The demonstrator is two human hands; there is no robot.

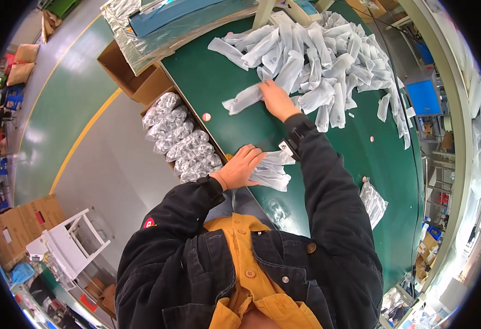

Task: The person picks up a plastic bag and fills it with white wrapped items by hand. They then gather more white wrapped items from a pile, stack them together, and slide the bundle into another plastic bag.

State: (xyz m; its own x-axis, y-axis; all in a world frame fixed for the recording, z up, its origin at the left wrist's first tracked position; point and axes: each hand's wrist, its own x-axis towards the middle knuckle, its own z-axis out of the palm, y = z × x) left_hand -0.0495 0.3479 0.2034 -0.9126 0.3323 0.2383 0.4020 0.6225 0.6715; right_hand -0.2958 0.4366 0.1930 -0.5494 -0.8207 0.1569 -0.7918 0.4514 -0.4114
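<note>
On the green table [196, 74], my right hand [279, 101] is closed on one end of a long, narrow frosted plastic packet [244, 100]. The packet's other end points left, and what is inside it cannot be made out. Nearer to me, at the table's front edge, the closed fingers of my left hand [240, 168] hold a small bunch of similar packets [273, 172]. Just beyond my right hand, a large loose heap of these packets [333, 55] spreads over the back right of the table.
Left of the table, a cardboard box [213, 140] holds several clear-bagged bundles [169, 131]. An open brown box [133, 77] stands behind it. One clear bag [373, 203] lies on the right side of the table. A small round red-and-white sticker [206, 117] is near the left edge.
</note>
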